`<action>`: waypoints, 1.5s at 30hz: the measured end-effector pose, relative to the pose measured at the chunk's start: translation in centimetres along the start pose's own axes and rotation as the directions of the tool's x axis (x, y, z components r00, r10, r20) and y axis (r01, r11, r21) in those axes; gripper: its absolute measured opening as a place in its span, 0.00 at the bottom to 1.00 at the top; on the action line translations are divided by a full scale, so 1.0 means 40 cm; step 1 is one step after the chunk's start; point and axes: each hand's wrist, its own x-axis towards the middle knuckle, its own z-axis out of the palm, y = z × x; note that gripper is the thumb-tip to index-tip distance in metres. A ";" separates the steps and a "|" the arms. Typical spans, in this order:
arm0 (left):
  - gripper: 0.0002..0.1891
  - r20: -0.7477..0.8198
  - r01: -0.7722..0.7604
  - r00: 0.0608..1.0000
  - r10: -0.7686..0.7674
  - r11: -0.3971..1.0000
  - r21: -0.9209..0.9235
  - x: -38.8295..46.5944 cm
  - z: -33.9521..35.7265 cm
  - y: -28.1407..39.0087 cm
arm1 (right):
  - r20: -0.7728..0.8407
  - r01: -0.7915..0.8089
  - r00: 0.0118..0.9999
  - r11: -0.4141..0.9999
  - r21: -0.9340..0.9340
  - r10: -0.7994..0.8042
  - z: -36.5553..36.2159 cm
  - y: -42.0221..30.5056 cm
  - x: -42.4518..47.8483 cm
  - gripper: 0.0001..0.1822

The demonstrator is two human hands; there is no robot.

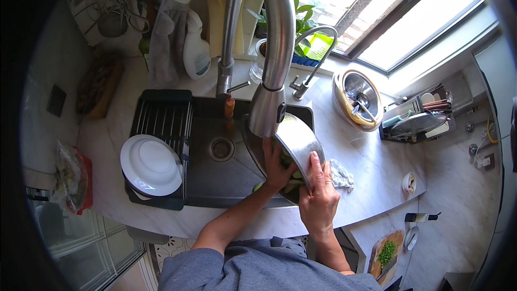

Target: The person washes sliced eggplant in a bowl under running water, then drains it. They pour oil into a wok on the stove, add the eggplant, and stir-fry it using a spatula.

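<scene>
A metal bowl [301, 139] is tipped steeply on its side over the right part of the sink [218, 178]. My right hand [321, 194] grips it from the right, fingers spread along its outer wall. At its mouth is my left hand [276, 167], reaching among green vegetable pieces [294, 184]; its fingertips are partly hidden, so whether it holds any is unclear. Behind my left hand shows a dark curved rim [252, 151]; I cannot tell if it belongs to a second vessel. The pull-down faucet head [266, 111] hangs just above the bowl.
Left of the drain, white plates [151, 165] rest on a drying rack [161, 117]. Nested bowls [359, 99] with utensils, a crumpled white cloth [341, 176] and a dish rack [420, 119] stand right. Chopped greens [387, 252] lie on a wooden board [377, 246] at lower right.
</scene>
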 end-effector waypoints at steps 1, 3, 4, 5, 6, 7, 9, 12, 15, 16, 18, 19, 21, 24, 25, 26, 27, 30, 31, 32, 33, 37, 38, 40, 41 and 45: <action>0.44 0.011 0.006 1.000 -0.006 1.000 -0.007 -0.001 0.001 -0.003 | -0.001 0.000 1.000 1.000 -0.002 0.000 0.000 -0.001 0.000 0.38; 0.43 0.008 0.018 1.000 -0.018 1.000 -0.020 -0.007 0.004 -0.006 | -0.002 -0.001 1.000 1.000 -0.006 0.001 -0.001 -0.005 -0.001 0.38; 0.43 0.007 0.024 1.000 -0.024 0.999 -0.027 -0.009 0.005 -0.006 | -0.002 0.004 1.000 1.000 -0.009 -0.004 -0.001 -0.005 -0.001 0.38; 0.43 -0.004 0.023 1.000 -0.024 0.999 -0.043 -0.011 0.006 -0.007 | -0.001 0.009 1.000 1.000 -0.012 -0.009 0.000 -0.005 -0.002 0.39; 0.42 -0.015 0.022 1.000 -0.023 0.998 -0.059 -0.012 0.008 -0.006 | -0.001 0.014 1.000 1.000 -0.015 -0.014 0.000 -0.004 -0.002 0.39; 0.42 -0.026 0.021 0.999 -0.023 0.997 -0.075 -0.012 0.009 -0.005 | 0.000 0.015 1.000 1.000 -0.022 -0.015 0.001 -0.003 -0.003 0.39; 0.42 -0.006 0.001 1.000 -0.001 1.000 -0.021 -0.010 0.004 -0.005 | 0.001 0.018 1.000 0.999 -0.037 -0.018 0.001 -0.002 -0.004 0.39; 0.45 0.009 -0.073 0.997 0.073 0.997 0.040 0.000 -0.010 0.019 | 0.015 -0.029 0.999 0.999 -0.018 0.029 0.002 0.019 -0.011 0.38; 0.50 0.134 -0.145 0.983 0.123 0.974 0.174 0.031 -0.041 0.076 | -0.083 -0.090 0.991 0.974 0.210 0.110 -0.013 0.072 0.004 0.36; 0.49 0.231 -0.168 0.965 0.121 0.967 0.192 0.059 -0.058 0.115 | -0.056 -0.224 0.965 0.918 0.327 0.255 -0.023 0.094 0.008 0.34; 0.47 0.430 -0.168 0.901 0.061 0.962 0.215 0.094 -0.076 0.156 | -0.021 -0.340 0.900 0.733 0.590 0.434 -0.020 0.171 0.001 0.28; 0.45 0.506 -0.185 0.860 0.059 0.962 0.203 0.115 -0.084 0.164 | 0.024 -0.393 0.871 0.667 0.633 0.491 -0.016 0.208 -0.013 0.25; 0.41 0.582 -0.225 0.806 0.109 0.966 0.130 0.155 -0.093 0.194 | 0.038 -0.384 0.844 0.552 0.740 0.535 0.019 0.296 -0.055 0.19; 0.37 0.587 -0.261 0.786 0.195 0.965 0.029 0.202 -0.101 0.247 | 0.051 -0.381 0.807 0.453 0.806 0.588 0.045 0.340 -0.095 0.19; 0.35 0.579 -0.276 0.780 0.239 0.961 -0.024 0.212 -0.104 0.267 | 0.164 -0.467 0.773 0.375 0.801 0.613 0.018 0.327 -0.096 0.18; 0.30 0.504 -0.339 0.793 0.342 0.935 -0.102 0.219 -0.108 0.270 | 0.178 -0.478 0.753 0.341 0.809 0.634 0.012 0.328 -0.108 0.19; 0.20 0.391 -0.365 0.835 0.388 0.921 -0.136 0.223 -0.111 0.301 | 0.178 -0.482 0.729 0.311 0.819 0.661 -0.005 0.338 -0.119 0.19; 0.07 0.006 -0.155 0.987 0.160 0.963 -0.220 0.206 -0.125 0.289 | 0.051 -0.388 0.671 0.291 0.875 0.740 -0.006 0.411 -0.179 0.21; 0.09 -0.031 -0.003 1.000 -0.002 0.984 -0.178 0.207 -0.147 0.231 | 0.063 -0.396 0.661 0.277 0.875 0.748 -0.029 0.407 -0.191 0.20; 0.10 -0.088 0.084 0.992 -0.087 0.996 -0.038 0.208 -0.156 0.161 | 0.075 -0.403 0.650 0.259 0.878 0.756 -0.055 0.397 -0.201 0.20; 0.09 -0.002 0.092 0.996 -0.092 0.994 0.056 0.201 -0.164 0.070 | 0.077 -0.387 0.624 0.223 0.895 0.777 -0.076 0.392 -0.210 0.20; 0.21 0.732 -0.151 0.427 -0.530 0.757 0.636 0.013 -0.133 -0.215 | 0.001 -0.322 0.579 0.228 0.919 0.815 -0.142 0.402 -0.263 0.21; 0.26 0.778 -0.285 0.297 -0.554 0.726 0.626 -0.045 -0.109 -0.222 | -0.029 -0.309 0.545 0.233 0.922 0.838 -0.149 0.421 -0.291 0.23; 0.30 0.766 -0.447 0.177 -0.617 0.643 0.621 -0.118 -0.064 -0.220 | -0.063 -0.273 0.513 0.232 0.934 0.856 -0.172 0.451 -0.335 0.25; 0.28 0.790 -0.478 0.152 -0.593 0.656 0.584 -0.136 -0.054 -0.224 | -0.081 -0.254 0.469 0.222 0.941 0.880 -0.178 0.468 -0.352 0.26; 0.22 0.790 -0.507 0.106 -0.603 0.651 0.565 -0.160 -0.054 -0.317 | -0.012 -0.312 0.424 0.159 0.937 0.906 -0.239 0.509 -0.374 0.28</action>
